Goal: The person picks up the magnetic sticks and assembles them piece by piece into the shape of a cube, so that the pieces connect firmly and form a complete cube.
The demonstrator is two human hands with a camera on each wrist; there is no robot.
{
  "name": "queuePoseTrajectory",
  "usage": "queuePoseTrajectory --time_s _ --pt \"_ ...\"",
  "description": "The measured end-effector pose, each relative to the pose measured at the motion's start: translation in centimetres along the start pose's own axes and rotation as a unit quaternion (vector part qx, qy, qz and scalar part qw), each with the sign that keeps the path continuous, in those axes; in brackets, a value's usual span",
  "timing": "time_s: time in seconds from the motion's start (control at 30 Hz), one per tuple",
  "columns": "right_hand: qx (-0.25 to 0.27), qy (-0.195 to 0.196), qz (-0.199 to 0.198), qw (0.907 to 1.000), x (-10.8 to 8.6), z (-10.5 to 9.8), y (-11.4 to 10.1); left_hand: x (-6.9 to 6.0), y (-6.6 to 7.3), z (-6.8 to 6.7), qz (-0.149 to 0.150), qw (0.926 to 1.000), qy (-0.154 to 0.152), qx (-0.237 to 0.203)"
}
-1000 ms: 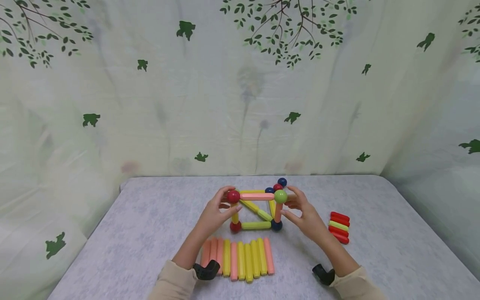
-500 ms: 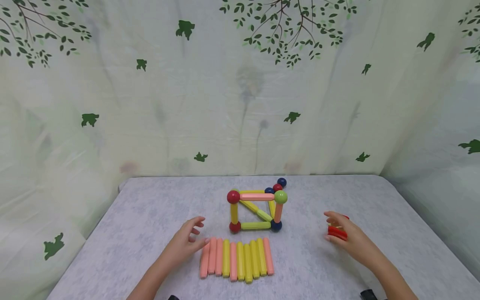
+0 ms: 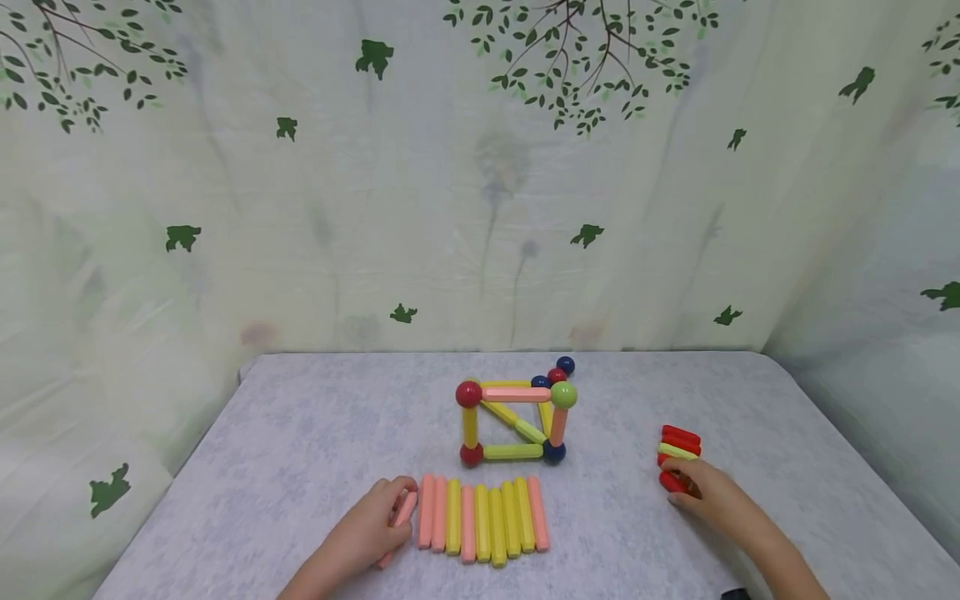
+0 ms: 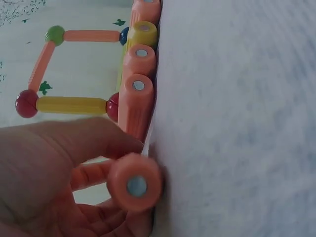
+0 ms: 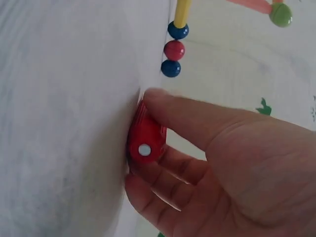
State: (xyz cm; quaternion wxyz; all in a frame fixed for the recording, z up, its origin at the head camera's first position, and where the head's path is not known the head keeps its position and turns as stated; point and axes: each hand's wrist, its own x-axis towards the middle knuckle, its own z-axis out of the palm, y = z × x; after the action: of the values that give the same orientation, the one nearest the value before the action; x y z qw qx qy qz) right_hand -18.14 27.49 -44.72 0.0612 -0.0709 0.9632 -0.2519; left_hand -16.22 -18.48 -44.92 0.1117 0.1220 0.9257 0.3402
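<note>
At the left end of a row of pink and yellow sticks [image 3: 482, 523], my left hand [image 3: 363, 523] holds a pink stick [image 3: 405, 509], tilted and a little apart from the others. Its metal-tipped end [image 4: 136, 182] faces the left wrist view. On the right, my right hand [image 3: 720, 498] pinches a short red stick [image 5: 147, 136] between thumb and fingers, low at the tabletop. More short red sticks [image 3: 681, 434] and a light green stick [image 3: 677, 451] lie just beyond those fingers. Part of this small group is hidden by the hand.
Beyond the row stands a frame of sticks and balls, with a green ball [image 3: 564, 395], a red ball [image 3: 468, 394] and a pink top bar [image 3: 516, 395]. Loose red [image 3: 557, 377] and blue balls [image 3: 566, 365] lie behind it. A leaf-print curtain [image 3: 480, 208] hangs behind the table.
Both hands have left the stick-and-ball frame and moved apart. The left took hold of the leftmost pink stick and drew it from the row; the right pinched a short red stick.
</note>
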Motion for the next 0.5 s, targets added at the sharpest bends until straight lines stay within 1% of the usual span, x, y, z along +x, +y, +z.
queuePoseTrajectory --time_s 0.07,0.1,0.13,0.2,0.27,0.33,0.37,0.43,0.5 --pt "-0.002 -0.001 0.006 1.0000 0.0 0.1 -0.3 0.0 0.3 -0.2 -0.009 0.9997 0.011 0.019" --pt "0.000 0.004 0.004 1.0000 -0.1 0.2 -0.6 0.0 0.5 -0.3 -0.015 0.9995 0.017 0.020" --pt "-0.001 0.013 -0.007 0.9999 -0.2 0.2 -0.8 -0.1 0.6 -0.5 -0.021 0.9993 0.025 0.019" --pt "0.011 0.030 -0.034 0.9989 -0.2 0.2 -1.6 -0.1 1.0 -1.0 -0.025 0.9980 0.056 0.013" --pt "0.027 0.042 -0.065 0.9967 -0.1 0.2 -2.6 -0.1 1.3 -1.4 -0.014 0.9950 0.098 -0.013" --pt "0.045 0.044 -0.088 0.9941 0.2 0.3 -3.8 -0.1 1.7 -1.7 0.010 0.9884 0.144 -0.046" --pt "0.056 0.041 -0.092 0.9933 0.4 0.5 -4.5 -0.1 2.0 -1.8 0.030 0.9838 0.166 -0.062" --pt "0.068 0.038 -0.104 0.9915 0.8 0.9 -6.0 0.0 2.4 -1.9 0.074 0.9726 0.195 -0.102" --pt "0.077 0.039 -0.113 0.9898 1.3 1.6 -7.4 0.3 2.9 -1.8 0.120 0.9604 0.217 -0.127"
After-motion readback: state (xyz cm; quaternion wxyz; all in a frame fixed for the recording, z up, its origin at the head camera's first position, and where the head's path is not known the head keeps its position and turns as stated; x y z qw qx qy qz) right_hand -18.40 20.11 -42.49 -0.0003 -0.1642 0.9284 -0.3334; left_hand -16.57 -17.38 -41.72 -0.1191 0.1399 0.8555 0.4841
